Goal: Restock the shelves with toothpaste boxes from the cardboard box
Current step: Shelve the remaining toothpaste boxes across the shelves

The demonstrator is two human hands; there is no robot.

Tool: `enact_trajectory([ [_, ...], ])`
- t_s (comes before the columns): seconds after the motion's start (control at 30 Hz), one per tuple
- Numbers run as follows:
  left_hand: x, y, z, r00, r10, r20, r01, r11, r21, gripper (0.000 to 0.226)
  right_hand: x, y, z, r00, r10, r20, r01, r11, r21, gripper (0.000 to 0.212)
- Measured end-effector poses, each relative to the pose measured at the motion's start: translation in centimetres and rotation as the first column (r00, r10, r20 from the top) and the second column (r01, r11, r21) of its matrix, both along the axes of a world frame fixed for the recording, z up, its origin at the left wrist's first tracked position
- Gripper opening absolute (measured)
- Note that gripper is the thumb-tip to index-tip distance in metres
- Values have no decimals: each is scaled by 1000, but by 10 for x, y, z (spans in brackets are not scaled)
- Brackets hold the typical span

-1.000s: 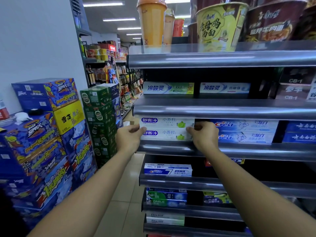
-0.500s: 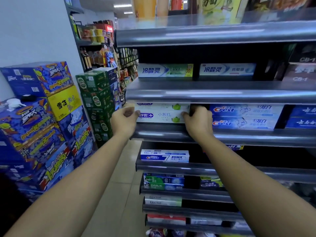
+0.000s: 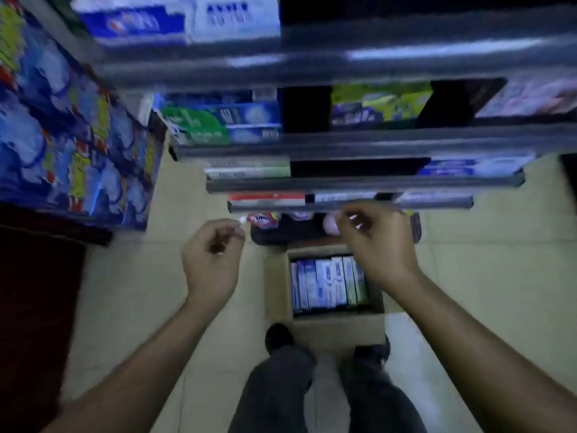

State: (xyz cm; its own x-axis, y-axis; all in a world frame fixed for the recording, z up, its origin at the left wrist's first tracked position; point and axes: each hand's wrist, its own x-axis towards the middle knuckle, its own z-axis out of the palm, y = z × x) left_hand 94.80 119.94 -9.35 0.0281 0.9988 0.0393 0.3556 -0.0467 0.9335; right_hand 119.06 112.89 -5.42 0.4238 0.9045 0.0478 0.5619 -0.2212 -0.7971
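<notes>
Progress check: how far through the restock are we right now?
Done: the shelves already carry some stock, though dark gaps show between items. In hand: nothing; the left hand and right hand hover empty above the cardboard box on the floor. Left: a row of toothpaste boxes stands in that box, so much of the job is likely ahead, starting with the next pick.

L forearm (image 3: pixel 150 348) and R forearm (image 3: pixel 468 332) are bare, both reaching fwd & down from the bottom corners. L hand (image 3: pixel 212 264) is back-up, fingers loosely curled, holding nothing. R hand (image 3: pixel 376 245) sits slightly higher, fingers bent loosely, also holding nothing; legs (image 3: pixel 274 395) in dark trousers stand between the arms.
</notes>
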Motion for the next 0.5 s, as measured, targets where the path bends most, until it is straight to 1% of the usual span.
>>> enact_trajectory([
  [0.1, 10, -51, -109, 984, -112, -135, 70, 957, -280, 37, 17, -37, -113, 996, -46, -79, 22, 960, -280, 6],
  [0.17, 18, -79, -178, 964, -162, -212, 51, 893, -448, 37, 24, -62, -186, 988, -87, -129, 19, 890, -455, 9],
  [0.23, 30, -100, -242, 946, -189, -263, 5, 820, -572, 31, 27, -84, -256, 980, -104, -171, -17, 806, -592, 11],
  [0.27, 37, -107, -271, 933, -208, -293, -16, 791, -611, 26, 29, -94, -288, 976, -101, -193, -48, 766, -641, 10],
  [0.33, 54, -114, -328, 881, -303, -363, -24, 738, -675, 10, 29, -111, -347, 956, -138, -258, -86, 710, -699, 8],
  [0.37, 62, -113, -356, 852, -345, -394, -35, 713, -700, 10, 28, -118, -374, 950, -153, -271, -96, 685, -722, 7],
  [0.43, 78, -109, -411, 816, -403, -414, -59, 655, -753, 25, 28, -128, -422, 957, -150, -249, -92, 659, -747, 8],
  [0.5, 91, -106, -457, 794, -446, -414, -63, 617, -785, 42, 28, -131, -462, 961, -147, -236, -89, 640, -764, 9],
])
